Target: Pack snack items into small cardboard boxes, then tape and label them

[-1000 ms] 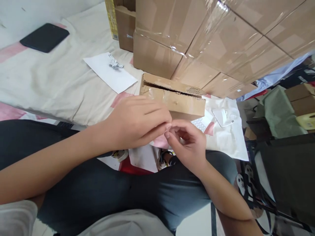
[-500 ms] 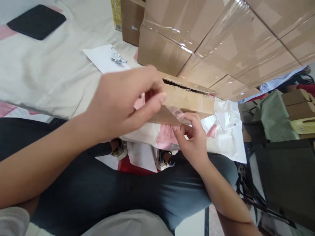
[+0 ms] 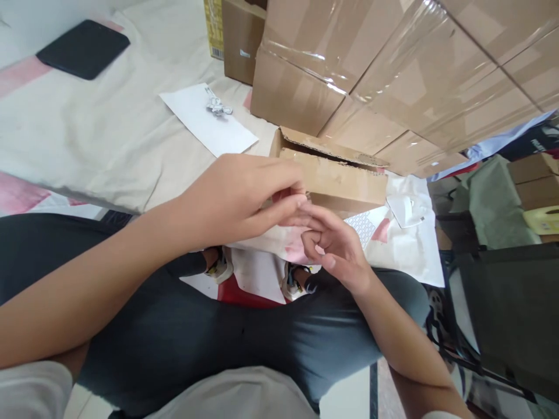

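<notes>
My left hand (image 3: pixel 248 195) is closed in a pinch, its thumb and index fingertips meeting the fingertips of my right hand (image 3: pixel 336 241). Whatever the pinch may hold is too small or hidden to make out. My right hand has its index finger stretched toward the left, the thumb apart and other fingers partly bent. Just beyond both hands lies a long, narrow cardboard box (image 3: pixel 345 180) with a dark slit and torn edges along its top. The hands cover the box's near left part.
Taped cardboard cartons (image 3: pixel 297 87) form a wall behind the box. On the cloth-covered surface (image 3: pixel 144 134) lie a white sheet (image 3: pixel 209 125) with small paper cutouts, a black flat device (image 3: pixel 85 49), a patterned sheet (image 3: pixel 361 227) and a white paper piece (image 3: pixel 406 210). A dark chair (image 3: pixel 510 314) stands right.
A translucent strip stretched between my hands no longer shows. My left hand has lowered to meet my right fingertips, and my right fingers have opened out. The view has shifted slightly.
</notes>
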Available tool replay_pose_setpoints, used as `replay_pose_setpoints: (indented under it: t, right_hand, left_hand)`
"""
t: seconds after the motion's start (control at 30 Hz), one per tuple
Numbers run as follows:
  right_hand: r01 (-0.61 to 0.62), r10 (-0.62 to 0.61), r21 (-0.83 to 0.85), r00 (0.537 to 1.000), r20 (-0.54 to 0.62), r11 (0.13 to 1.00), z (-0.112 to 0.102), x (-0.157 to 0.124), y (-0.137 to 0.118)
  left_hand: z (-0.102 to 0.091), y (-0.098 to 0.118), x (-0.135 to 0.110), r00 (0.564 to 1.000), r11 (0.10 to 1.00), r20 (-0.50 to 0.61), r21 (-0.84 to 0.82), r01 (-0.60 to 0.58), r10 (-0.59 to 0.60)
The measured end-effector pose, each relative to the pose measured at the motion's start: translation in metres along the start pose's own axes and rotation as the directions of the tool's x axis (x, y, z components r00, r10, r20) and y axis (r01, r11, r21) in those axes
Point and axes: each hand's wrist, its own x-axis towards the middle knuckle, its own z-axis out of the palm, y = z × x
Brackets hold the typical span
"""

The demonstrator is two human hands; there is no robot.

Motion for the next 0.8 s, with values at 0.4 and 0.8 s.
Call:
replay_pose_setpoints:
  t: [0.4, 0.8]
  right_hand:
    - [-0.216, 0.201, -0.069, 0.964, -0.172, 0.974, 0.008, -0.002, 0.006]
    - [-0.141, 0.153, 0.135, 0.985, -0.082, 0.981, 0.021, 0.005, 0.006]
  left_hand:
    - [0.009, 0.005, 0.01, 0.997, 0.998, 0.074, 0.06, 0.02, -0.024]
    - [-0.045, -0.002, 0.051, 0.958, 0.969, 0.241, 0.224, 0.1, -0.154]
